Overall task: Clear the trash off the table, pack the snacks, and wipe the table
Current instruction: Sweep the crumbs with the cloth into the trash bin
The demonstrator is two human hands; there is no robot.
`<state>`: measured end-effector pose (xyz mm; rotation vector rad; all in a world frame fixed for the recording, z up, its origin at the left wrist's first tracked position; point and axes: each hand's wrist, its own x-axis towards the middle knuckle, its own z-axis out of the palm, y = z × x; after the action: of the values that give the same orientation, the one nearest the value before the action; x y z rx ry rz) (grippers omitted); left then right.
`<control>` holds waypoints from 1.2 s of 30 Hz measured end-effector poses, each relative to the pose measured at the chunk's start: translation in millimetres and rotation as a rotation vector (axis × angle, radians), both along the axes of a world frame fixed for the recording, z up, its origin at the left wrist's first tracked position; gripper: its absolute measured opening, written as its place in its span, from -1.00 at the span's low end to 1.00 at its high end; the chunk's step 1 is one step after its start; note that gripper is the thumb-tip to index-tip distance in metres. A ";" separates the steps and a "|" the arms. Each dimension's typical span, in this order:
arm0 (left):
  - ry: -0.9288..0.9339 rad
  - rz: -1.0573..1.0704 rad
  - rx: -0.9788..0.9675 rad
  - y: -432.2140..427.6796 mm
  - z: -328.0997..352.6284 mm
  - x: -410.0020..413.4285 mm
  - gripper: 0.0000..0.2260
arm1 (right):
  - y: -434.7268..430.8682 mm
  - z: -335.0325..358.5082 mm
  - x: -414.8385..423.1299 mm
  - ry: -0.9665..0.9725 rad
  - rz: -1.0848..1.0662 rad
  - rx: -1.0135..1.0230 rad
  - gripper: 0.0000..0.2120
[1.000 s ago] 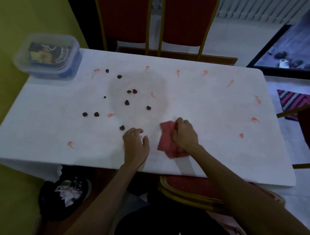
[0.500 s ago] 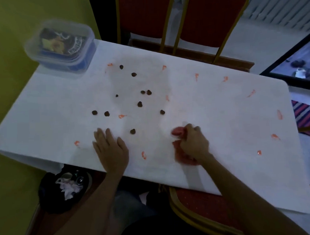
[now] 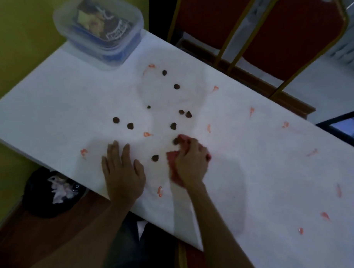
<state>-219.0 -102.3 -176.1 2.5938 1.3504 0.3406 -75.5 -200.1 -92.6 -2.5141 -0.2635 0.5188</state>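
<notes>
Near the front edge of the white desk (image 3: 253, 171), gripping a red cloth (image 3: 173, 168) in the closed right hand (image 3: 190, 163) and pressing the open left hand (image 3: 123, 171) flat just beside it. Lying just beyond both hands, scattered dark crumbs (image 3: 173, 126); sitting well beyond the left hand at the far corner, a lidded snack box (image 3: 100, 28).
</notes>
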 end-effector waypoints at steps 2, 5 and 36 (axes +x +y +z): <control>-0.020 -0.003 0.016 -1.2 1.1 2.3 -0.50 | 22.7 5.5 -9.5 0.049 0.086 0.058 -0.47; -0.012 -0.001 0.009 -1.8 2.8 4.7 -0.50 | 18.0 0.2 1.3 0.011 0.056 0.056 -0.70; -0.278 0.095 -0.434 131.4 36.3 9.3 -0.56 | 58.9 -9.3 92.7 -0.052 -0.190 -0.089 -0.64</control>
<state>-209.7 29.1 -139.8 2.0515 1.2830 0.3603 17.2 -141.2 -101.9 -2.6069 -0.0198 0.3976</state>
